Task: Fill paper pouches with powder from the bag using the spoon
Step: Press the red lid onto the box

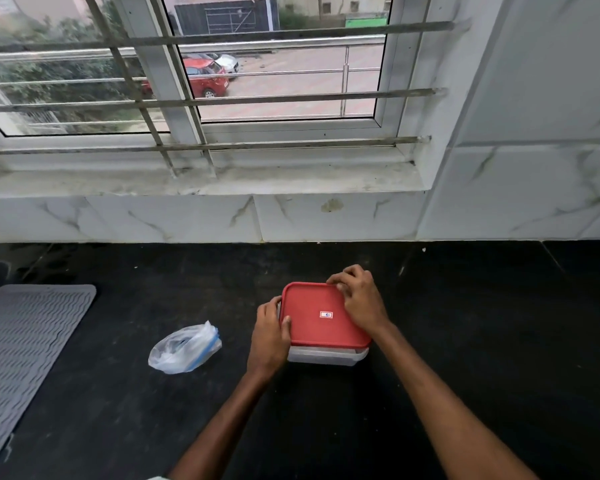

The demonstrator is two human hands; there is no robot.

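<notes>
Red square plastic lid on clear box, my left hand and right hand fingers gripping edges. Lid not off yet. No pouches filled. Clear plastic bag untouched on black table.

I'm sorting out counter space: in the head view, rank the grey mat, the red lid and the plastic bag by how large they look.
Largest to smallest:
1. Grey mat, though the frame's left edge cuts it off.
2. Red lid, partly covered by both hands.
3. Plastic bag, crumpled, so lid and bag are close and unsure.
</notes>
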